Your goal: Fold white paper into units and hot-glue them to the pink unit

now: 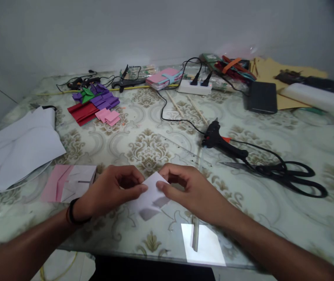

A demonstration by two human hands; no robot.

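Observation:
A small sheet of folded white paper [151, 195] is held between my two hands, above the patterned table near its front. My left hand [117, 185] pinches its left edge between thumb and fingers. On the other side, my right hand [187, 191] grips the upper right, thumb on top and fingers behind. Creases and a raised flap show on the lower part of the paper. Left of my left hand lie folded pink paper [56, 181] and folded white paper [77, 183], side by side. A white square sheet [210, 244] lies at the table's front edge below my right wrist.
A black glue gun [224, 142] and black-handled scissors [284, 173] lie at the right, with a cord across them. Folded coloured papers [105, 99], a power strip [194, 87] and a dark box [262, 97] stand farther back. Large white sheets [23, 144] lie at the left.

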